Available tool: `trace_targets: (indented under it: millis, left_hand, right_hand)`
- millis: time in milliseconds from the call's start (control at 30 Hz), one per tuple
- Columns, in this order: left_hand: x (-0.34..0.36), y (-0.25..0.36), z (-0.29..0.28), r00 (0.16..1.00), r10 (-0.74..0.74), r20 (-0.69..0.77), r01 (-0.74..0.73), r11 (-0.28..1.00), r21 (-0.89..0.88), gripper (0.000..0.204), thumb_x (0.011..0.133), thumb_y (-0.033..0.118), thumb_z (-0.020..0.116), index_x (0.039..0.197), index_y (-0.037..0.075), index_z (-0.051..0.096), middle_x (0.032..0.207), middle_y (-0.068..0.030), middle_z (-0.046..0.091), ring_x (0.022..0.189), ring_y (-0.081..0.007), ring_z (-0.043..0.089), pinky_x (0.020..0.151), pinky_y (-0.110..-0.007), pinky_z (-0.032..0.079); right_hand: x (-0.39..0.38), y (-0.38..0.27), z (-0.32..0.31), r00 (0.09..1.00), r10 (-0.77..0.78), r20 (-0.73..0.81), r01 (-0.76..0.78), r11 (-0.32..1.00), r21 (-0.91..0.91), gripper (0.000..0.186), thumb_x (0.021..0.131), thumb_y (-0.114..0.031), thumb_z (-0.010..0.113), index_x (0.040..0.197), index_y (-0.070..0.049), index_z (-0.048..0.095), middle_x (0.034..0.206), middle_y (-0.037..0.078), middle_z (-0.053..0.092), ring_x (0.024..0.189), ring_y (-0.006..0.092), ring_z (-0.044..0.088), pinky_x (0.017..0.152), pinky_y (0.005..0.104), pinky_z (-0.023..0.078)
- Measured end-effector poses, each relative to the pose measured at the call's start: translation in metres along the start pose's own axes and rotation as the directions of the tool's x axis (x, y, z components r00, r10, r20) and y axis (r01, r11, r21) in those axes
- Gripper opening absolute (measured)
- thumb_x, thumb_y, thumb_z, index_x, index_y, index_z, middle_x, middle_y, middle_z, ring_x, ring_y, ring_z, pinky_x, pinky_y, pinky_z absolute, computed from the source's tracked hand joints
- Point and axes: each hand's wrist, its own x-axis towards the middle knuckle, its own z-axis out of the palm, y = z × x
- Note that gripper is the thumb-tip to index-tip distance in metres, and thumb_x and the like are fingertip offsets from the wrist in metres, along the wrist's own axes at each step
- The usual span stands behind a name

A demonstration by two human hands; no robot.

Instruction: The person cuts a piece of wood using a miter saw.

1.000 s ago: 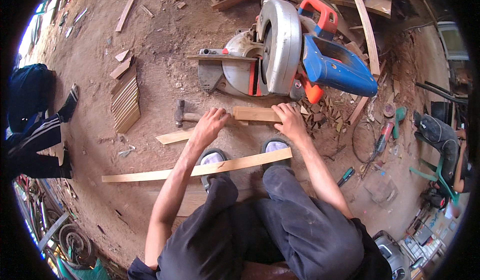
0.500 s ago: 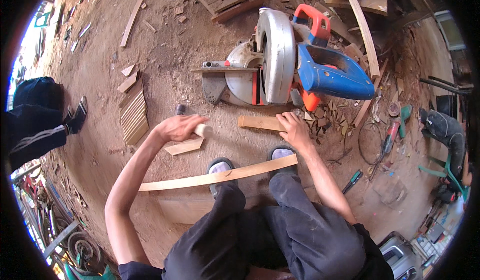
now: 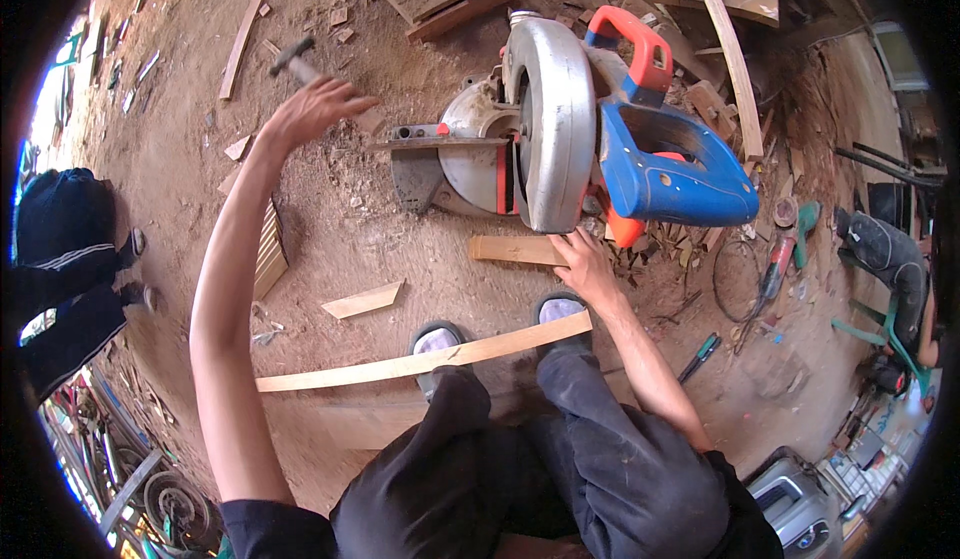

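Up and left of the saw, my left hand (image 3: pixel 318 109) grips a hammer (image 3: pixel 296 59) by its handle, which is partly blurred. My right hand (image 3: pixel 578 267) has its fingers around the right end of a short wooden block (image 3: pixel 510 249), just below a large circular mitre saw (image 3: pixel 550 119) with a blue handle and red grip. A small angle-cut piece (image 3: pixel 362 299) lies left of the block. A long thin strip of wood (image 3: pixel 500 344) crosses over my slippered feet. A stack of angled slats (image 3: pixel 270 259) lies partly behind my left forearm.
Another person's striped dark trouser legs (image 3: pixel 70 279) are at the left, another person (image 3: pixel 890 269) at the right. A corded power tool (image 3: pixel 775 264) lies right of me. Scrap boards (image 3: pixel 470 9) lie behind the saw, tangled metal parts (image 3: pixel 140 489) at the lower left, a grey case (image 3: pixel 785 499) at the lower right.
My left hand has taken up the hammer and moved it from beside the block to the upper left. My right hand has stayed with the block, shifting slightly.
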Motion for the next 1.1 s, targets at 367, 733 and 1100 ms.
trace_targets:
  millis: [367, 733, 1100]
  left_hand:
    - [0.02, -0.004, 0.024, 0.914, -0.374, -0.157, 0.353, 0.924, -0.146, 0.08, 0.089, -0.012, 0.063, 0.156, 0.028, 0.05, 0.161, -0.0083, 0.047, 0.147, -0.0319, 0.049, 0.124, -0.044, 0.043]
    - [-0.134, 0.302, 0.032, 0.873, -0.488, -0.021, 0.274, 0.525, -0.806, 0.037, 0.089, 0.013, 0.081, 0.125, 0.009, 0.073, 0.114, -0.0129, 0.074, 0.102, -0.0318, 0.072, 0.093, -0.044, 0.06]
    - [-0.135, 0.379, -0.025, 0.902, -0.338, 0.268, 0.424, 0.576, -0.699, 0.084, 0.077, 0.028, 0.088, 0.152, 0.018, 0.052, 0.116, -0.0104, 0.071, 0.102, -0.0329, 0.073, 0.086, -0.045, 0.059]
  right_hand:
    - [-0.004, -0.034, -0.021, 0.99, 0.052, -0.128, -0.053, 0.999, -0.007, 0.063, 0.076, -0.015, 0.088, 0.133, -0.004, 0.065, 0.129, 0.019, 0.063, 0.126, 0.0406, 0.057, 0.108, 0.0539, 0.046]
    - [-0.066, -0.066, -0.002, 0.872, -0.411, 0.266, 0.371, 0.909, 0.189, 0.055, 0.075, -0.025, 0.086, 0.124, -0.006, 0.069, 0.115, 0.009, 0.069, 0.114, 0.0272, 0.065, 0.101, 0.045, 0.05]
    - [-0.059, 0.028, -0.124, 0.952, -0.234, 0.2, 0.202, 0.965, 0.167, 0.045, 0.066, -0.03, 0.09, 0.103, -0.008, 0.075, 0.092, 0.009, 0.073, 0.084, 0.0274, 0.072, 0.075, 0.0404, 0.057]
